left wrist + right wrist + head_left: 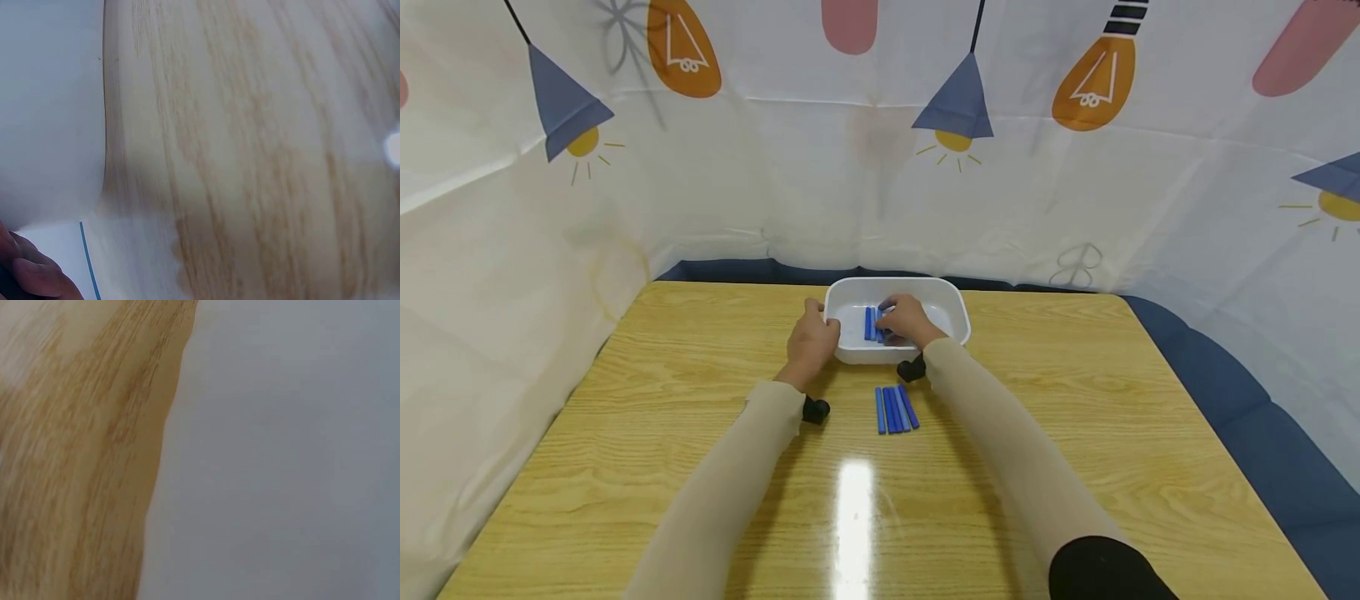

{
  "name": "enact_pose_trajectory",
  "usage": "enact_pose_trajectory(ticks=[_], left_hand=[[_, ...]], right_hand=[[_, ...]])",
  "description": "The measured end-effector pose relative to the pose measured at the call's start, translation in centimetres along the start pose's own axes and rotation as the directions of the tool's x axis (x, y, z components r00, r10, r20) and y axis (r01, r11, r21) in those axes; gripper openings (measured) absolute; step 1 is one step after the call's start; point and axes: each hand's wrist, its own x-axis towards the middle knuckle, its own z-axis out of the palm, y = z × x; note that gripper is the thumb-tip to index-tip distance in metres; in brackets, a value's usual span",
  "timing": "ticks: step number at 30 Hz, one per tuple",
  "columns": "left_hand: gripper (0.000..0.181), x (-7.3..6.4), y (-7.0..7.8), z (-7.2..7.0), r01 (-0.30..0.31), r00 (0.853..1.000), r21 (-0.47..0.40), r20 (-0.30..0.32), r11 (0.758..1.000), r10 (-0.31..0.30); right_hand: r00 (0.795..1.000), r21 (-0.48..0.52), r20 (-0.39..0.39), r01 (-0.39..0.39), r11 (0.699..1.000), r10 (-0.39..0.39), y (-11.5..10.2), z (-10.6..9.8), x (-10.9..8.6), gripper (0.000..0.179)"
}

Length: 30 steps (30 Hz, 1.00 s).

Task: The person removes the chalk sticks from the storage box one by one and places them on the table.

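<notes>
A white plastic tray (pixel 946 310) stands near the far edge of the table. My left hand (pixel 811 340) holds its left rim, thumb at the edge; the left wrist view shows curled fingers (pixel 40 278) by the white wall. Inside the tray my right hand (pixel 907 318) pinches a slim blue stick, mostly hidden by the fingers. Several blue sticks (pixel 868 323) lie side by side just left of those fingers. On the table in front of the tray is a row of several more sticks (pixel 891 410), light and dark blue. The right wrist view shows no hand.
The wood-grain table (pixel 715 333) spreads to both sides of the tray. Behind it hangs a white cloth (pixel 820 183) printed with lamps and bulbs. Dark blue padding (pixel 1247 417) runs along the right and far table edges.
</notes>
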Motion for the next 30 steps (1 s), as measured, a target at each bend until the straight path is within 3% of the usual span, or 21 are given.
enact_pose_trajectory(ticks=[15,23,30], left_hand=[[0.045,0.28,-0.19,0.01,0.004,1.0,0.0,0.011,1.0,-0.004],[0.045,0.19,-0.02,-0.01,0.013,1.0,-0.007,0.011,1.0,-0.013],[0.045,0.12,0.06,0.02,0.019,1.0,-0.014,0.022,1.0,-0.019]], right_hand=[[1.0,-0.098,0.018,-0.007,0.995,0.009,-0.43,0.09,-0.36,0.048],[1.0,-0.099,0.018,-0.008,0.995,0.01,-0.33,0.02,-0.44,0.045],[1.0,-0.031,0.009,-0.018,0.999,0.018,-0.09,-0.07,-0.45,0.045]])
